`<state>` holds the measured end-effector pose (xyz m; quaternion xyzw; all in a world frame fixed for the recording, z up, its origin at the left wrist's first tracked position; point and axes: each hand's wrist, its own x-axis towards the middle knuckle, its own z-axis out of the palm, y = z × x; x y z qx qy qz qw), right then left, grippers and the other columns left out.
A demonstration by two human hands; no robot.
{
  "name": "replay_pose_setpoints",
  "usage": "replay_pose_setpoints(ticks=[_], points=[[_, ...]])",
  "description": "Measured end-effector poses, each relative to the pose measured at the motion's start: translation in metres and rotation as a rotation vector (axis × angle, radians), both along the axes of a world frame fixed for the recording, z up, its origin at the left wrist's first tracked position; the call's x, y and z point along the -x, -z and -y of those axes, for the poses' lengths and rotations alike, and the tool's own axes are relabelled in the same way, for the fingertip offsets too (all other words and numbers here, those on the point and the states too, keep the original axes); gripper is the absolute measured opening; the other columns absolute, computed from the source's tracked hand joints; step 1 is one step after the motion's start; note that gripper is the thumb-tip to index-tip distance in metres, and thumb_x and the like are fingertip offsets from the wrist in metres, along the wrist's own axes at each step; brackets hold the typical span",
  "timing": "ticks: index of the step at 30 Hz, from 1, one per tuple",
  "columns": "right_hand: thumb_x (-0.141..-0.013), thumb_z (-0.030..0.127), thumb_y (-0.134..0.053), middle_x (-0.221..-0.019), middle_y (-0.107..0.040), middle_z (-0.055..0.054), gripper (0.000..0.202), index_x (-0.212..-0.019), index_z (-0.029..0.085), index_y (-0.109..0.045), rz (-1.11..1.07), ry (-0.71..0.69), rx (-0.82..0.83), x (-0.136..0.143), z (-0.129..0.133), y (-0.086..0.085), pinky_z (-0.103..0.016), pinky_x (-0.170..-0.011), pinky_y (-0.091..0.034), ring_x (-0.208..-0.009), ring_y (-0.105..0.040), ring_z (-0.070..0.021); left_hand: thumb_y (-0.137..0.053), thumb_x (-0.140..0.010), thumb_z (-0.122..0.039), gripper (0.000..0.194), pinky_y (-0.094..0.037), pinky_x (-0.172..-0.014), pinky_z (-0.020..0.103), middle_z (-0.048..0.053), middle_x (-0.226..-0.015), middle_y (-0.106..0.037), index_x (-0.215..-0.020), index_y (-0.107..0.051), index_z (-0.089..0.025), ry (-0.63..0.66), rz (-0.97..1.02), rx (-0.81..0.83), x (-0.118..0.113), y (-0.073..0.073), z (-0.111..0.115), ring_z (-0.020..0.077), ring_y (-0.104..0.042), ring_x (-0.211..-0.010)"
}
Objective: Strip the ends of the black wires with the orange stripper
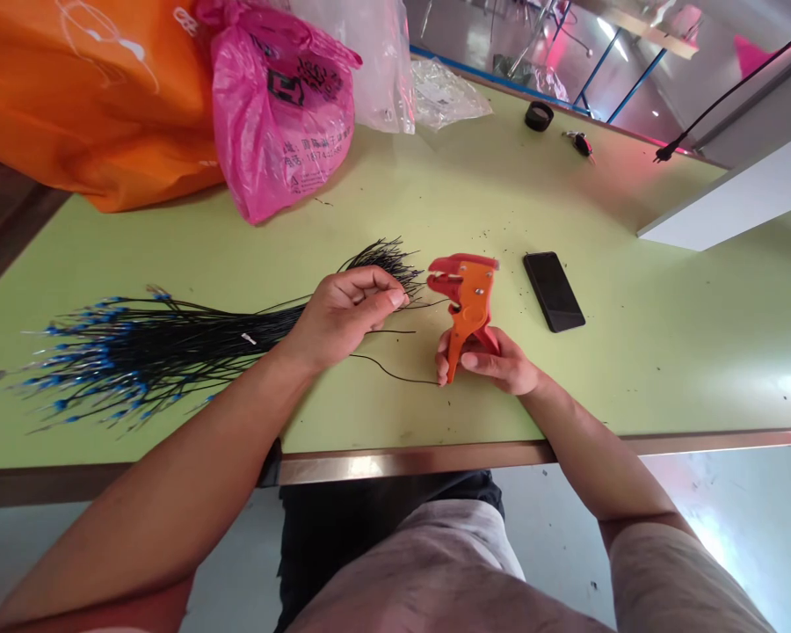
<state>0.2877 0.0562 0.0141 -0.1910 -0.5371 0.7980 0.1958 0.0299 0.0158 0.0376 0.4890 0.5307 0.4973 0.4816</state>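
Observation:
A long bundle of thin black wires [198, 338] lies on the green table, its left ends carrying blue parts and bare metal tips. My left hand [352, 312] is over the bundle's right part, thumb and forefinger pinched on a thin black wire near the fanned ends. To its right, my right hand [488, 359] is wrapped round the handles of an orange and red wire stripper [473, 299], held upright with its red jaws towards my left hand. A few loose wires stretch between the two hands; one curves to just below the tool.
A black phone [555, 292] lies right of the tool. Behind are an orange bag [105, 105], a pink plastic bag [283, 114], clear bags [445, 92], a black tape roll [539, 115] and keys [581, 143]. A white upright panel [731, 189] stands at right.

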Motion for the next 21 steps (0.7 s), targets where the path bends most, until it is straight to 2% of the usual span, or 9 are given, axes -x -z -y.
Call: replay_pose_setpoints(ticks=[3,5,10,12,14,16,18,21], points=[[-0.092,0.048,-0.085,-0.099,-0.076,-0.006,0.045,-0.119,0.017,-0.068,-0.052,0.040,0.100,-0.004,-0.010,0.006,-0.040,-0.084,-0.065,-0.089,-0.080,-0.0228,-0.070,-0.088,-0.043,0.021,-0.036,-0.053,0.028,-0.004,-0.057,-0.049,-0.083,-0.071,-0.022,0.033,-0.039,-0.026,0.004,0.005,-0.002,0.0131,-0.044,-0.053],[-0.091,0.049,-0.084,-0.099,-0.076,-0.005,0.045,-0.120,0.019,-0.066,-0.068,0.104,0.142,-0.006,-0.015,0.010,-0.040,-0.083,-0.066,-0.088,-0.080,-0.0226,-0.069,-0.091,-0.046,0.025,-0.043,-0.059,0.028,-0.001,-0.065,-0.060,-0.086,-0.073,-0.021,0.082,-0.164,-0.072,0.007,0.007,-0.002,0.0148,-0.054,-0.061],[-0.091,0.047,-0.081,-0.097,-0.076,-0.004,0.043,-0.121,0.020,-0.064,-0.093,0.216,0.127,-0.009,-0.023,0.012,-0.040,-0.081,-0.066,-0.089,-0.081,-0.0236,-0.058,-0.103,-0.050,0.037,-0.054,-0.076,0.031,0.006,-0.094,-0.078,-0.106,-0.082,-0.022,0.348,-0.746,-0.286,0.009,0.005,0.006,0.0201,-0.071,-0.086],[-0.091,0.045,-0.080,-0.096,-0.075,-0.003,0.042,-0.121,0.020,-0.064,-0.100,0.232,0.117,-0.009,-0.024,0.011,-0.039,-0.081,-0.066,-0.088,-0.080,-0.0227,-0.055,-0.106,-0.053,0.042,-0.056,-0.082,0.032,0.007,-0.104,-0.080,-0.118,-0.082,-0.024,0.454,-0.891,-0.312,0.007,0.001,0.014,0.0225,-0.074,-0.095],[-0.091,0.044,-0.080,-0.096,-0.075,-0.003,0.042,-0.121,0.020,-0.064,-0.099,0.234,0.118,-0.009,-0.024,0.011,-0.038,-0.080,-0.065,-0.086,-0.080,-0.0217,-0.052,-0.108,-0.056,0.047,-0.058,-0.083,0.032,0.007,-0.112,-0.081,-0.130,-0.079,-0.024,0.549,-0.889,-0.285,0.003,-0.005,0.022,0.0222,-0.076,-0.096],[-0.091,0.044,-0.080,-0.096,-0.074,-0.003,0.042,-0.122,0.020,-0.064,-0.093,0.228,0.122,-0.008,-0.023,0.010,-0.038,-0.080,-0.065,-0.087,-0.079,-0.0217,-0.047,-0.112,-0.051,0.047,-0.058,-0.088,0.030,0.007,-0.119,-0.082,-0.135,-0.077,-0.024,0.654,-0.802,-0.254,-0.003,-0.010,0.030,0.0208,-0.078,-0.099],[-0.091,0.043,-0.079,-0.097,-0.074,-0.003,0.043,-0.123,0.019,-0.063,-0.089,0.223,0.121,-0.008,-0.023,0.009,-0.038,-0.080,-0.065,-0.087,-0.080,-0.0222,-0.046,-0.113,-0.042,0.041,-0.058,-0.092,0.028,0.006,-0.122,-0.083,-0.132,-0.078,-0.024,0.772,-0.716,-0.233,-0.011,-0.009,0.035,0.0193,-0.079,-0.105],[-0.091,0.043,-0.080,-0.096,-0.074,-0.003,0.044,-0.123,0.019,-0.062,-0.084,0.224,0.117,-0.008,-0.022,0.009,-0.038,-0.080,-0.065,-0.086,-0.079,-0.0219,-0.052,-0.111,-0.029,0.032,-0.058,-0.089,0.028,0.004,-0.115,-0.084,-0.120,-0.082,-0.024,0.902,-0.657,-0.259,-0.022,0.000,0.039,0.0183,-0.079,-0.101]])
